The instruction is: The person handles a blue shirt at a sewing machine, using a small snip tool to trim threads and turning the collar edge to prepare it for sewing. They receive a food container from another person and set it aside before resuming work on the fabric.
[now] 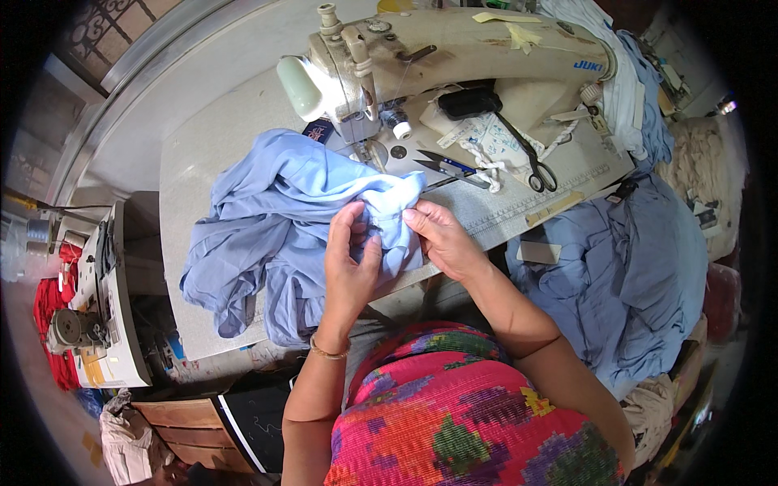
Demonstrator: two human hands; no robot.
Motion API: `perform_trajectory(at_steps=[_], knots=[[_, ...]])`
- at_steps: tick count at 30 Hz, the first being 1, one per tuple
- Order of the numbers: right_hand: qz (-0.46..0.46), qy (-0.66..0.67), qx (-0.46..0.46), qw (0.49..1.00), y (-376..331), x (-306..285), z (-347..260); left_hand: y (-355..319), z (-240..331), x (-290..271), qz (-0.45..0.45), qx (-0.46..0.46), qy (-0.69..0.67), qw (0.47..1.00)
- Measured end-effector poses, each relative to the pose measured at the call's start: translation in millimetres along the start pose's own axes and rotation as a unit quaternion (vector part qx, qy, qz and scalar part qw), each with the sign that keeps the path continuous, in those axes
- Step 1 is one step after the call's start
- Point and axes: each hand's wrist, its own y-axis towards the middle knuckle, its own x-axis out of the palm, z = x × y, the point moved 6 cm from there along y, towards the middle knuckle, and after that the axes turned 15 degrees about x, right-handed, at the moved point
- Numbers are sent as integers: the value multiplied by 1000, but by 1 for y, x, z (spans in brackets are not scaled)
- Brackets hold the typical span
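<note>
Your left hand [350, 259] and right hand [442, 239] meet just below the picture's centre, each pinching a fold of the light blue cloth [275, 219] between thumb and fingertips. The pinched edge sits between the two hands, at the near edge of the table [194, 146]. A thin bracelet [328, 351] circles your left wrist at about 6 o'clock from that hand.

The rest of the cloth lies bunched at 9 o'clock from your hands, spilling over the table's front edge. At 3 o'clock a pile of darker blue fabric [632, 267] lies heaped beside the table.

Further off, at 12 o'clock, the cream sewing machine [438, 57] stands across the table, its needle end just above the cloth. Small thread snips [446, 166] lie at 1 o'clock, and black scissors [531, 158] lie beyond them, on the machine's bed.
</note>
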Motion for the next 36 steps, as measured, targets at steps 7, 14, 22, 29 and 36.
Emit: perform_trajectory(at_steps=[7,14,22,29,36], knots=[[-13,-70,0,997,-2,-9,0,13,13,-4,-64,34,43,996],[4,-141,-3,990,-11,1,-10,19,30,1,-41,101,55,993],[67,-234,-47,969,-15,1,-8,22,39,9,-64,150,122,979],[49,-168,-37,984,-10,-3,-7,11,8,-3,108,-88,-342,929],[39,-149,-27,988,-11,-4,-8,4,38,0,-167,104,47,979]])
